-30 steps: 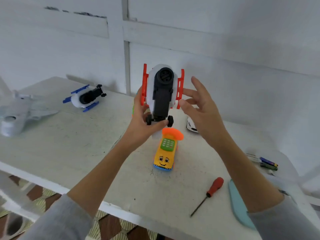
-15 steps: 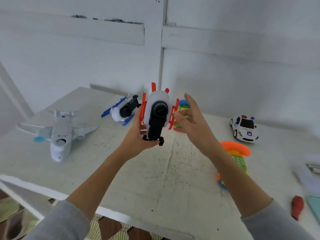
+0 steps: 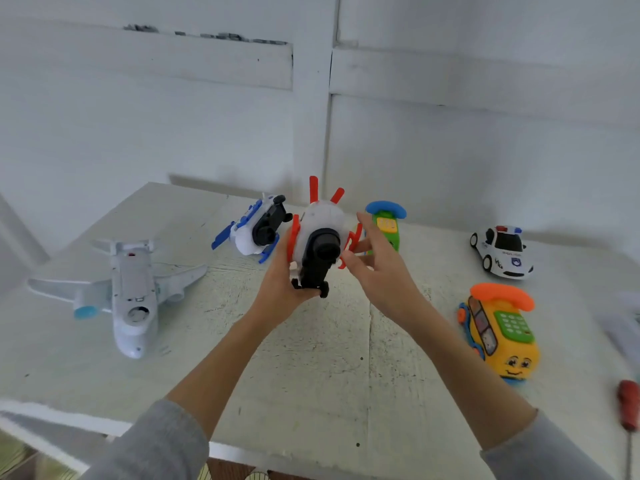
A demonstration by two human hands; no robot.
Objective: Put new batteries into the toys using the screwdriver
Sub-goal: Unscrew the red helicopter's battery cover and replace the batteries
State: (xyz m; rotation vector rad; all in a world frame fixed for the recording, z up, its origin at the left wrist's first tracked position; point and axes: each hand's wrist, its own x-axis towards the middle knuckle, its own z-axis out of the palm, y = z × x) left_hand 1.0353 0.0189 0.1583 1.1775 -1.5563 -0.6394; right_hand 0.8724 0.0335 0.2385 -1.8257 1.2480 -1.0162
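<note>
My left hand [image 3: 282,289] grips a white toy helicopter with red blades [image 3: 320,237], held above the table with its black underside facing me. My right hand [image 3: 377,271] is just right of it, fingers loosely spread and touching the red blades on that side. The red-handled screwdriver [image 3: 628,407] lies at the table's right edge, partly cut off. An orange-and-yellow toy phone [image 3: 498,334] lies on the table to the right.
On the white table [image 3: 311,375] lie a white toy plane [image 3: 131,292] at left, a white-and-blue toy helicopter [image 3: 256,228] at the back, a green-and-blue toy phone [image 3: 386,223] behind my right hand, and a toy police car [image 3: 502,251] at back right.
The view has swung left, so the table's left side and the plane have come in. Both hands have carried the red helicopter lower and farther out, tilting it.
</note>
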